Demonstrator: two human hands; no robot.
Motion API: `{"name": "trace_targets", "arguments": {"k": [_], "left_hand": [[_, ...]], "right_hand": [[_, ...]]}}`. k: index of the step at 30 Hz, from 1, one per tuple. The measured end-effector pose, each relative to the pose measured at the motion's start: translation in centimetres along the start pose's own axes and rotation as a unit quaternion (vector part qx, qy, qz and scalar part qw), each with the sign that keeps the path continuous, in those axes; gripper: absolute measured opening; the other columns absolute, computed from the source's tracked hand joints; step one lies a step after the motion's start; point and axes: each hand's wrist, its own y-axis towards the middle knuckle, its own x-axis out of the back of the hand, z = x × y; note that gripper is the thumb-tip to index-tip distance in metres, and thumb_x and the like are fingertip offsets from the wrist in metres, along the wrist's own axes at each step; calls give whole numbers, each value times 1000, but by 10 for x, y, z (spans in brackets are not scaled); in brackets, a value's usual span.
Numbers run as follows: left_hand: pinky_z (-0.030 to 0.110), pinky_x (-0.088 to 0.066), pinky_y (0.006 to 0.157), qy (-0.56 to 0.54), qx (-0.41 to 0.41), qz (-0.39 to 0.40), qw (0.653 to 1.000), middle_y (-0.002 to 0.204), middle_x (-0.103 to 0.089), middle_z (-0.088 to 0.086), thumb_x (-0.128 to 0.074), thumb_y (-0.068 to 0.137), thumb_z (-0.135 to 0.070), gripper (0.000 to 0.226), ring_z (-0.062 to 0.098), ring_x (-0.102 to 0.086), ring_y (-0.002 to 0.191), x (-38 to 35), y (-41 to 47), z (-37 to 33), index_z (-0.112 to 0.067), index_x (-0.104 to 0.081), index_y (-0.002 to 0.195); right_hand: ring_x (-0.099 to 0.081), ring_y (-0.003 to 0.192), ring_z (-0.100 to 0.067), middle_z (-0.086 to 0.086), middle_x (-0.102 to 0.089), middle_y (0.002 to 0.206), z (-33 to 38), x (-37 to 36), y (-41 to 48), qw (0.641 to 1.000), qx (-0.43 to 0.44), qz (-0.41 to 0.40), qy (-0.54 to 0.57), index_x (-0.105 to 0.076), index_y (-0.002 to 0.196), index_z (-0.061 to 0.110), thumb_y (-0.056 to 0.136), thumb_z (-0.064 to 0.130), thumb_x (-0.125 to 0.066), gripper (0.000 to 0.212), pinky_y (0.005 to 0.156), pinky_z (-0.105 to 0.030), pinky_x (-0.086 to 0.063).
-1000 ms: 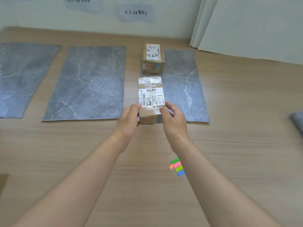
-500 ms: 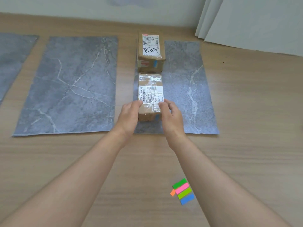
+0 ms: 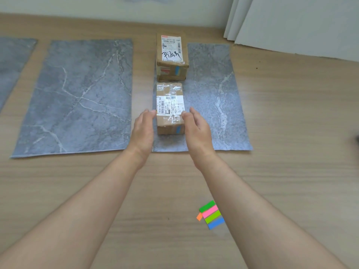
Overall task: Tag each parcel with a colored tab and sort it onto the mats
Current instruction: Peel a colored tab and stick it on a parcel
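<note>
A: Where's the taped cardboard parcel (image 3: 170,107)?

B: On the right grey marble mat (image 3: 215,98), along its left edge, just near of a second parcel (image 3: 172,55). Both show a blue tab (image 3: 180,129) on the near face.

A: And the hands?

B: The left hand (image 3: 142,131) and right hand (image 3: 196,129) flank it, fingers loosely spread, fingertips at its sides; I can't tell whether they grip. The coloured tabs (image 3: 211,214) lie near, on the wooden table (image 3: 291,171).
</note>
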Motion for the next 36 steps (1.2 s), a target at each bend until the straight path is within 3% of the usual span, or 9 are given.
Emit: {"name": "trace_targets", "arguments": {"k": [5, 11, 18, 22, 28, 29, 30, 32, 36], "left_hand": [[24, -36, 93, -19, -21, -9, 1000, 89, -44, -23, -39, 104, -36, 24, -12, -42, 80, 14, -42, -24, -36, -44, 81], [30, -30, 110, -30, -75, 33, 996, 104, -47, -32, -41, 82, -59, 23, -16, -41, 101, 57, -120, -67, -43, -52, 95], [29, -29, 112, -39, -114, 85, 989, 118, -46, -30, -39, 102, -48, 13, -1, -39, 123, 141, -237, -98, -43, -50, 102], [37, -19, 123, -54, -141, 112, 982, 155, -35, -11, -38, 102, -48, 43, 7, -26, 146, 198, -304, -98, -34, -39, 143], [40, -19, 123, -38, -165, 107, 980, 156, -34, -12, -42, 91, -59, 66, 7, -26, 146, 271, -386, -92, -30, -36, 150], [39, -19, 123, -40, -162, 101, 981, 158, -33, -10, -42, 89, -60, 70, 7, -26, 147, 281, -396, -90, -29, -35, 151], [39, -18, 124, -44, -159, 96, 982, 159, -32, -9, -42, 92, -59, 68, 7, -26, 147, 291, -405, -87, -29, -34, 152], [40, -18, 124, -43, -157, 85, 983, 159, -32, -8, -39, 99, -55, 60, 6, -26, 147, 309, -420, -81, -28, -33, 152], [38, -17, 124, -34, -153, 37, 987, 159, -33, -11, -41, 81, -68, 79, 4, -27, 146, 342, -441, -61, -33, -33, 152]], "right_hand": [[-38, 143, -1, 8, -42, 160, 29, 4, -43, 999, 39, 13, 12, -41, 156, 18, 103, 39, -52, 58, 111, -20, -28], [-45, 138, 1, 9, -53, 151, 79, -4, -124, 994, 110, 27, 3, -49, 152, 21, 98, 46, -51, 59, 117, -27, -33], [-47, 133, 3, 18, -58, 140, 106, -51, -264, 988, 154, 9, 30, -62, 138, 22, 89, 54, -53, 59, 119, -31, -33], [-51, 124, -5, 14, -62, 127, 107, -90, -346, 985, 167, -3, 39, -66, 121, 22, 91, 55, -50, 48, 113, -29, -36], [-50, 130, -26, 14, -51, 100, 109, -141, -439, 982, 172, -10, 82, -59, 108, 2, 101, 40, -51, 39, 99, -24, -42], [-47, 130, -30, -14, -38, 139, 109, -148, -450, 982, 170, -5, 78, -57, 112, -2, 101, 38, -51, 42, 104, -29, -43], [-45, 130, -34, -22, -56, 134, 108, -155, -458, 983, 166, 4, 72, -53, 118, -7, 102, 37, -51, 47, 110, -39, -41], [-45, 131, -36, -24, -48, 138, 108, -167, -473, 984, 163, 20, 70, -52, 122, -10, 103, 37, -51, 51, 111, -48, -38], [-55, 133, -16, -6, -63, 138, 99, -192, -494, 986, 135, 78, 63, -65, 130, 14, 96, 45, -50, 49, 108, -28, -40]]}}
